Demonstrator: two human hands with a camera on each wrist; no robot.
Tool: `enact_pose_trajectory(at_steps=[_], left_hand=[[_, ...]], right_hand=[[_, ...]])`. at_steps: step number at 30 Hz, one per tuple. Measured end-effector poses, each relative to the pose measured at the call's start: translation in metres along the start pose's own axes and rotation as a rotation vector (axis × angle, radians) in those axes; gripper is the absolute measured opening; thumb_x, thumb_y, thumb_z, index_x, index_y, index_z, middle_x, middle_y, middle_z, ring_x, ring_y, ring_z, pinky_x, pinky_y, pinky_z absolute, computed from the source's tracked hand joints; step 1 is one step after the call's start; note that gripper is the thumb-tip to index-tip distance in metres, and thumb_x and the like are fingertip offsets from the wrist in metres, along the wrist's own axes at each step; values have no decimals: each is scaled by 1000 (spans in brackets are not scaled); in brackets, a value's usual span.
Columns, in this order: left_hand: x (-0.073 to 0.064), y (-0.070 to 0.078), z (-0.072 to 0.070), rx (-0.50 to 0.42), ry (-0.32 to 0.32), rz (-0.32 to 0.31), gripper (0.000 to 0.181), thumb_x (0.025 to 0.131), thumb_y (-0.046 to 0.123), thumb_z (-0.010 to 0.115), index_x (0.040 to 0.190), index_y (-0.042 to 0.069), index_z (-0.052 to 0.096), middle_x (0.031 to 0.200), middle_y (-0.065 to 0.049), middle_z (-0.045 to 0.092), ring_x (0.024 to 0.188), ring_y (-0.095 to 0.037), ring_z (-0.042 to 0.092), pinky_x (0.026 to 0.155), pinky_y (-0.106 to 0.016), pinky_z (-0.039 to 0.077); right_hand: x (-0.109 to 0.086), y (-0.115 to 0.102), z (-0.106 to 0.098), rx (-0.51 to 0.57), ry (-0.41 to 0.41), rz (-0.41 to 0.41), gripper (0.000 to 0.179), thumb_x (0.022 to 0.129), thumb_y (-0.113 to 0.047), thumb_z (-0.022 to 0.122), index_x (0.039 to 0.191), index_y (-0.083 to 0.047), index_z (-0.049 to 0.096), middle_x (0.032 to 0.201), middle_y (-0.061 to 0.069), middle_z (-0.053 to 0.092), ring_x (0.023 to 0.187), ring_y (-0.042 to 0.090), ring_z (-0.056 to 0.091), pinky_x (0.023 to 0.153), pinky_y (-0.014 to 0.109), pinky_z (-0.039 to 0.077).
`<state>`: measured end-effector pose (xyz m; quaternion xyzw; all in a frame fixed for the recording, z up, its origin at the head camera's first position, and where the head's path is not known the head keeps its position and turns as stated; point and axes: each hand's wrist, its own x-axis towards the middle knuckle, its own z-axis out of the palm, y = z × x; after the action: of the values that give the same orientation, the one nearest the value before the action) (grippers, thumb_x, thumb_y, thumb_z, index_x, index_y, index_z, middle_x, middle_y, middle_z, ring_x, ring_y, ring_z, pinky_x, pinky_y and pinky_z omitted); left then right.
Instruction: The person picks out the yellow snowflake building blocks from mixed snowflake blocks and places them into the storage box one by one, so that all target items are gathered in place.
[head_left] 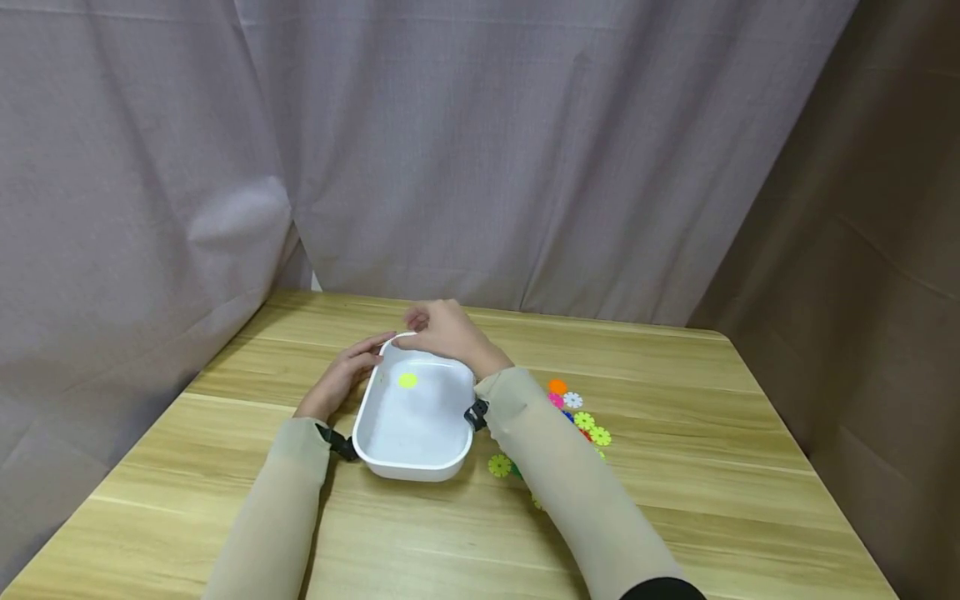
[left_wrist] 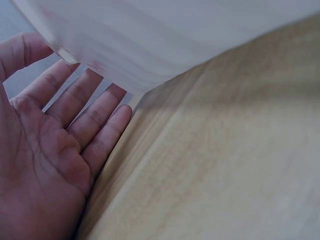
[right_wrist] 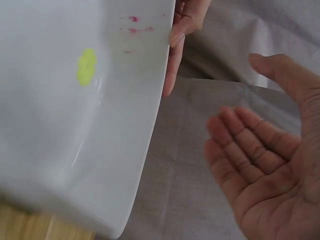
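A white rectangular tray (head_left: 420,427) stands on the table, with one yellow flower-shaped disc (head_left: 407,381) inside near its far left corner. My left hand (head_left: 347,377) is at the tray's outer left side. Its fingers (left_wrist: 95,117) extend fairly straight against the outside wall, the thumb close to the rim. My right hand (head_left: 450,333) hovers by the tray's far rim; in the right wrist view its loosely bent fingers (right_wrist: 250,150) hold nothing and are apart from the tray. Faint red marks show on the tray's inner wall in that view.
Right of the tray, several colourful flower-shaped discs lie on the wooden table (head_left: 720,467), among them an orange disc (head_left: 557,387), a white disc (head_left: 573,400) and a yellow-green disc (head_left: 499,466). My right forearm hides some. Grey curtains (head_left: 465,150) stand behind the table.
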<state>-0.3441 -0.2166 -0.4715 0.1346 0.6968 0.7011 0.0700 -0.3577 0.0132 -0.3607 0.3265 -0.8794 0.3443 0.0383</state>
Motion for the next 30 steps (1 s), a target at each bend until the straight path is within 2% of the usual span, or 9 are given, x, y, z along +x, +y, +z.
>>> enact_pose_trajectory(at_steps=[6, 11, 14, 23, 30], left_hand=[[0, 1, 1, 24, 11, -18, 53, 98, 15, 54, 151, 16, 49, 156, -6, 44, 140, -24, 42, 114, -37, 35], [0, 1, 1, 29, 20, -30, 52, 98, 16, 54, 150, 17, 50, 153, -2, 47, 137, -21, 46, 114, -38, 35], [0, 1, 1, 29, 21, -21, 52, 98, 14, 54, 149, 17, 51, 152, -2, 48, 136, -21, 47, 113, -37, 36], [1, 0, 1, 36, 14, -8, 51, 98, 14, 55, 149, 18, 52, 153, -1, 48, 137, -23, 47, 114, -38, 35], [1, 1, 2, 38, 5, -10, 52, 98, 16, 54, 150, 17, 50, 155, -1, 45, 138, -23, 45, 115, -40, 33]], right_hand=[[-18, 10, -10, 17, 93, -24, 39, 83, -42, 81, 107, -12, 74, 100, -1, 74, 93, 12, 69, 84, 28, 56], [-35, 23, -20, 60, 105, -8, 41, 81, -43, 83, 106, -12, 73, 102, 3, 74, 98, 21, 70, 88, 33, 56], [-44, 33, -26, 91, 89, -14, 42, 81, -44, 83, 107, -13, 73, 105, 5, 74, 102, 24, 69, 92, 36, 55], [-67, 61, -44, 138, -16, -88, 50, 82, -39, 84, 123, -14, 69, 116, -3, 70, 109, 14, 64, 103, 33, 47], [-77, 67, -57, 134, -29, -88, 54, 80, -44, 84, 125, -18, 69, 119, -5, 70, 114, 20, 63, 105, 38, 46]])
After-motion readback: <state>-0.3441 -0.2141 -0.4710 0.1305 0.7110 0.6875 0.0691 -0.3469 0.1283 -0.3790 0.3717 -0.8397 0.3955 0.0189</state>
